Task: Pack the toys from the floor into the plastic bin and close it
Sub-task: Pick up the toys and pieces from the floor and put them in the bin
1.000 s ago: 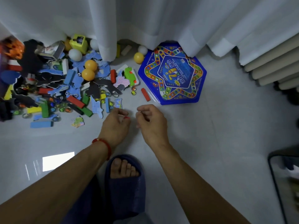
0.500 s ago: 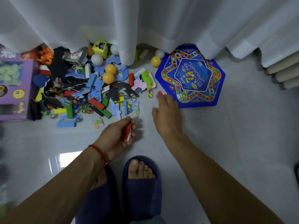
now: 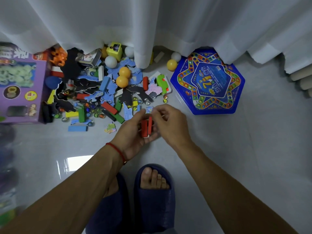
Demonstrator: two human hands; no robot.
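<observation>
The floor (image 3: 219, 157) looked like glossy, smooth tile that mirrored light. The curtain (image 3: 152, 22) was matt white cloth. The hexagonal game box (image 3: 236, 92) looked like shiny plastic, the marbles (image 3: 165, 100) like clear glass, and the slippers (image 3: 157, 208) like matt foam.

Dim, glare on floor (image 3: 79, 163), blurred left edge

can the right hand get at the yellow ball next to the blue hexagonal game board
Probably yes: the yellow ball lies on bare floor beyond the right hand, nothing over it, though that hand is placing a red block beside another in the left hand.
</observation>
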